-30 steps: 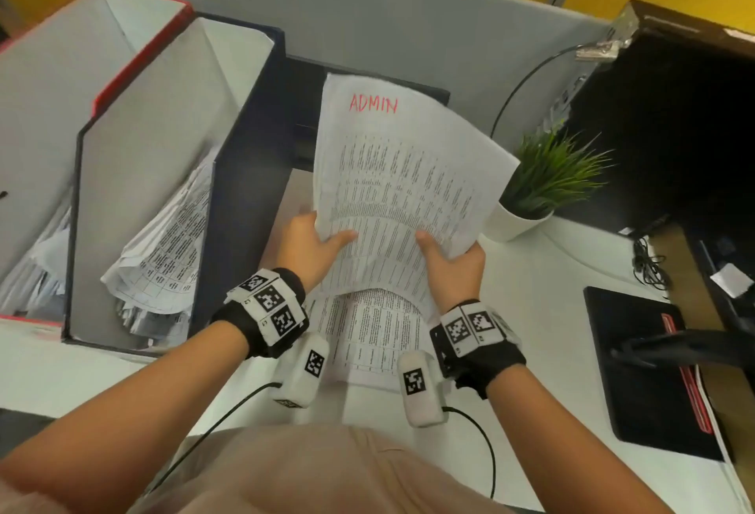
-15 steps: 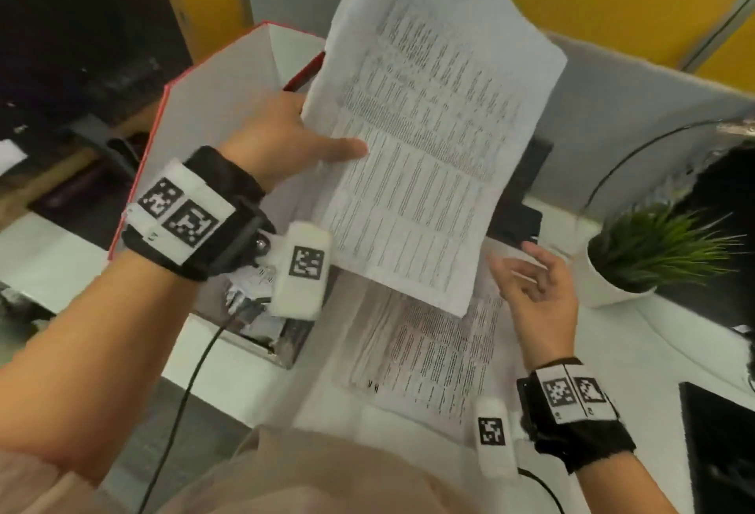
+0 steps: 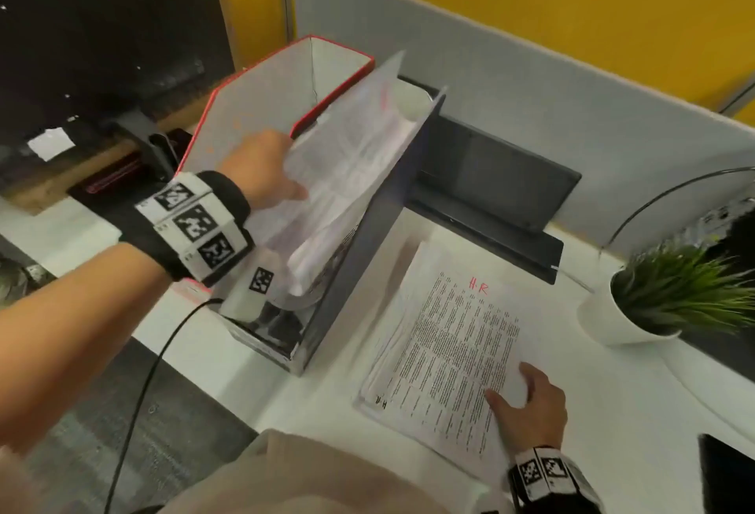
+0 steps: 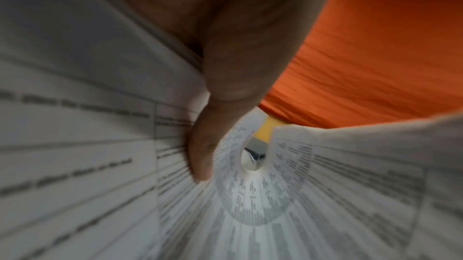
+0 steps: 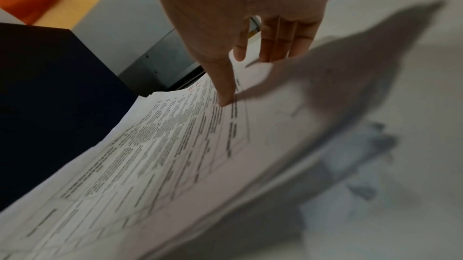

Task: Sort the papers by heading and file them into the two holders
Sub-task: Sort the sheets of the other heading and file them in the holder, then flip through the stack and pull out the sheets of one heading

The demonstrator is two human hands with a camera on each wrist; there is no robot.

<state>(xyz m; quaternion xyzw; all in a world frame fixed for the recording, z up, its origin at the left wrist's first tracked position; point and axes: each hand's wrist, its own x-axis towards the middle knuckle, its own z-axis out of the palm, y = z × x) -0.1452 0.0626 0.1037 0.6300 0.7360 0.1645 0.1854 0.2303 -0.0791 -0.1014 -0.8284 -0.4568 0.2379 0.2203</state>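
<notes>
Pinching one printed sheet by its near edge, thumb on the printed face and fingers hidden behind, the left hand angles it into the dark blue holder, at ten o'clock from the person. In the left wrist view the thumb presses the page, which bows into a curl; I judge the tilt is meant to steer the bottom edge down among the papers already standing there. A heading cannot be read on this sheet. Beside it, at eleven o'clock, stands the red-edged holder, its white inner wall facing the camera.

The right hand, at four o'clock, lies flat with fingers spread on the remaining stack of papers on the white desk, gripping nothing; it probably pins the pile so that nothing slides. The top page reads "H-R" in red. A potted plant stands at two o'clock, well apart.
</notes>
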